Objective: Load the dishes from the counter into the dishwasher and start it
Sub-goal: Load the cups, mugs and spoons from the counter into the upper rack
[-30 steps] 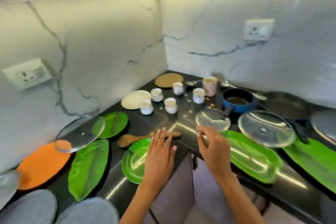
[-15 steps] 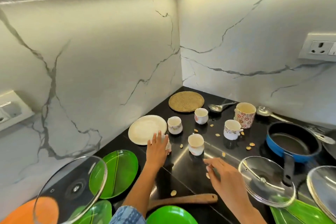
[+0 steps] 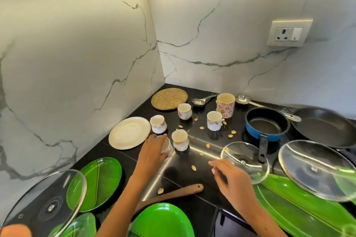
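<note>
We've got a black counter (image 3: 119,161) full of dishes in the corner: big green leaf-look plates (image 3: 300,206), glass lids (image 3: 316,169), a dark frying pan (image 3: 325,127), a blue saucepan (image 3: 267,124), a cream plate (image 3: 129,132), then little white cups. Our left hand (image 3: 152,155) is wrapped around one tilted white cup (image 3: 166,145), just beside another cup (image 3: 180,139), and mostly covers it, so its pattern is hard to make out. Our right hand (image 3: 229,177) hovers loose-fingered near the small lid (image 3: 244,161), holding nothing.
</note>
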`<state>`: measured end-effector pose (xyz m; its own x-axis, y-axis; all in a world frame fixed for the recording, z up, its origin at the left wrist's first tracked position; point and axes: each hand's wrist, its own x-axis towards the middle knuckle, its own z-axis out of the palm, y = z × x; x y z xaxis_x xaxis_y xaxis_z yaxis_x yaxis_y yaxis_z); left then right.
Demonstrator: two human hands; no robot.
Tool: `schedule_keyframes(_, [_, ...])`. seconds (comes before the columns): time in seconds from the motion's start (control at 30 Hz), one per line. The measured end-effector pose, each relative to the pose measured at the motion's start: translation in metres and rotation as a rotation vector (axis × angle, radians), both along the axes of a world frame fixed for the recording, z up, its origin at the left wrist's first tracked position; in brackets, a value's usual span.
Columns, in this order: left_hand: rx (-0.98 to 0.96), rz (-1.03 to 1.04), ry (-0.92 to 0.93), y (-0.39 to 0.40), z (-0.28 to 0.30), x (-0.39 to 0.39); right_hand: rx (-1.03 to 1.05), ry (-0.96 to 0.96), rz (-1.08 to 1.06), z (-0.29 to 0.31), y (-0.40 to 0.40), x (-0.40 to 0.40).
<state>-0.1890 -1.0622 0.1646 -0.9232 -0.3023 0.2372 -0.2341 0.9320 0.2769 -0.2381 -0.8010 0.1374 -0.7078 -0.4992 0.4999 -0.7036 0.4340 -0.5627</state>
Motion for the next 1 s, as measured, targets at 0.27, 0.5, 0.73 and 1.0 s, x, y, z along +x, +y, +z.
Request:
schedule_keyframes(0.27, [-0.069,-0.387,0.118,0.184,0.015,0.052,-0.089,0.101,-0.12,0.009,0.15,0.064])
schedule_keyframes(0.5, [0.074,-0.809,0.161,0.414,0.006,0.097,-0.044,0.134,-0.376,-0.007,0.361,0.175])
schedule_keyframes(0.73, [0.277,-1.189,-0.002,0.648,-0.043,0.149,-0.06,-0.071,-0.779,-0.061,0.54,0.294])
schedule_keyframes(1.0, [0.502,-1.386,-0.356,0.778,-0.147,0.18,-0.105,-0.126,-1.012,-0.162,0.641,0.359])
